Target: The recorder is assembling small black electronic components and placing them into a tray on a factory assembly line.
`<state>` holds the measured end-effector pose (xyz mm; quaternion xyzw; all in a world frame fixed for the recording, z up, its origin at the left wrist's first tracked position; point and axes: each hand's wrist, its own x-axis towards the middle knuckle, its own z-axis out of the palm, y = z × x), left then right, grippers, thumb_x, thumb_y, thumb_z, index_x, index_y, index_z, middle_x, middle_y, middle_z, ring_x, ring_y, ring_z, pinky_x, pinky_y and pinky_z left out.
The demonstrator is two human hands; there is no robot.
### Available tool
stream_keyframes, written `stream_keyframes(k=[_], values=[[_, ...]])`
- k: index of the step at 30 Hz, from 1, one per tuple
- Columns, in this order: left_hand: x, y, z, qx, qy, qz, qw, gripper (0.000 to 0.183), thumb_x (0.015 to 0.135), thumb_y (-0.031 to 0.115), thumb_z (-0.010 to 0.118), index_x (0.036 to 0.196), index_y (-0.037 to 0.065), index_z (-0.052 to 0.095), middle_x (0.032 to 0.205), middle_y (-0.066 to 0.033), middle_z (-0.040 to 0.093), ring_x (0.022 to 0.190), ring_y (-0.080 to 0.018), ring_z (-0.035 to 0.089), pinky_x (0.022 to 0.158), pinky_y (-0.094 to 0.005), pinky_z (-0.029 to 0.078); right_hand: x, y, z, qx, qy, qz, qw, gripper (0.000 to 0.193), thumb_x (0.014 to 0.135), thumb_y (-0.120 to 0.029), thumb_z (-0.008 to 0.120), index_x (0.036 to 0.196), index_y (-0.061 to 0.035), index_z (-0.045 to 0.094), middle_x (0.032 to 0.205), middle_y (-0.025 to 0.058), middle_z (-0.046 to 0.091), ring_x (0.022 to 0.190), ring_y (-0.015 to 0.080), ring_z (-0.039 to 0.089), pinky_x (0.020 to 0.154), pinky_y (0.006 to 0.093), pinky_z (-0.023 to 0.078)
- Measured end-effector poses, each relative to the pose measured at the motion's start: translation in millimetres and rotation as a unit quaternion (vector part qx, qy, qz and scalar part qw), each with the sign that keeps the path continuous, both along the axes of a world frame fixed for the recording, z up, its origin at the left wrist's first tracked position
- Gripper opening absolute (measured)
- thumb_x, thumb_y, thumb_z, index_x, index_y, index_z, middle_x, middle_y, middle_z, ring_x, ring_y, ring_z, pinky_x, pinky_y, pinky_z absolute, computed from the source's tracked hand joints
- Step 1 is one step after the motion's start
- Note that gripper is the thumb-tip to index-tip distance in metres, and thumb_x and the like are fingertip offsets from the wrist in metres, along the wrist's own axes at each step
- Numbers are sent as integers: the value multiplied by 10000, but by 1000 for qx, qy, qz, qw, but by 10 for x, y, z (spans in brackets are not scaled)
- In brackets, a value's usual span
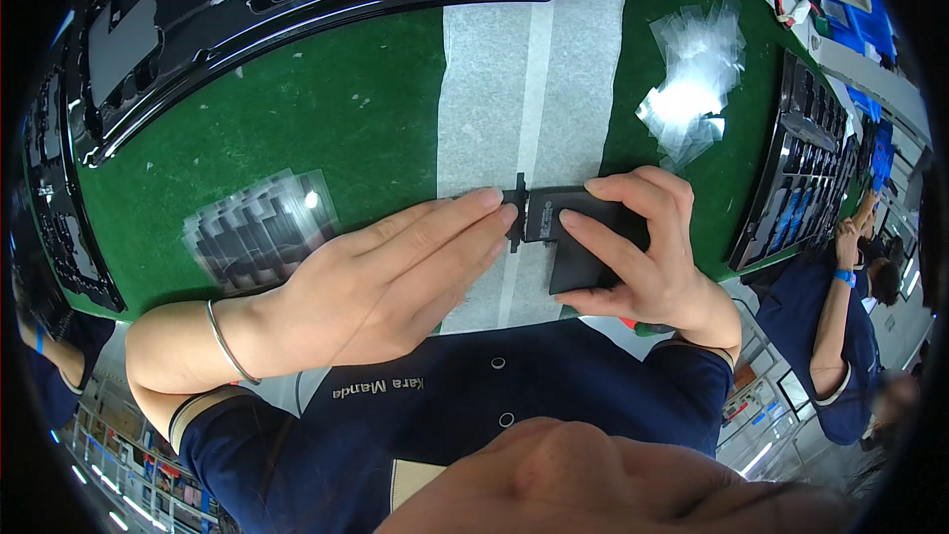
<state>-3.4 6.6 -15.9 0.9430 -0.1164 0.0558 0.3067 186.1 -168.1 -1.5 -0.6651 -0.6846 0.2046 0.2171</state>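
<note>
A flat black L-shaped piece [585,255], which looks like a battery pack with small pale print, lies on the whitish strip in front of me. My right hand [647,247] grips it, with fingers on its top face and along its right and near edges. At its left end stands a narrow black bar [520,214], set crosswise on the strip. My left hand [381,282] reaches in from the left with its fingers stretched out side by side. Its fingertips rest against the bar; its thumb and whatever is under the palm are hidden.
Overlapping clear film pieces with dark parts [262,227] lie at left; a pile of clear films [692,79] is at far right. Black moulded trays [326,0] line the far edge, with another tray [796,158] at right. A co-worker [830,336] stands at right.
</note>
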Motion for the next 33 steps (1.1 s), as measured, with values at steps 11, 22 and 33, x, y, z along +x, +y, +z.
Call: stream_keyframes(k=[11, 22, 33], values=[[0, 12, -7, 16, 3, -8, 1000, 336, 664, 89, 610, 965, -61, 601, 1116, -177, 541, 1079, -300, 511, 849, -337, 491, -20, 1, -15, -6, 1, 2, 1000, 521, 565, -345, 684, 1010, -80, 631, 1078, 120, 509, 924, 269, 448, 773, 357, 359], [3, 13, 2, 20, 8, -12, 1000, 364, 642, 106, 597, 971, -51, 607, 1134, -172, 531, 1083, -297, 510, 861, -330, 482, -22, -3, -6, -7, -8, 3, 1000, 523, 568, -355, 685, 1012, -83, 631, 1070, 119, 516, 920, 263, 452, 773, 355, 357], [-1, 20, -8, 22, -2, -9, 1000, 371, 623, 100, 586, 964, -44, 610, 1123, -168, 538, 1081, -293, 511, 854, -322, 489, -24, -1, -6, -6, -6, 1, 1000, 513, 576, -354, 678, 1004, -76, 633, 1070, 121, 518, 924, 265, 453, 782, 356, 364]])
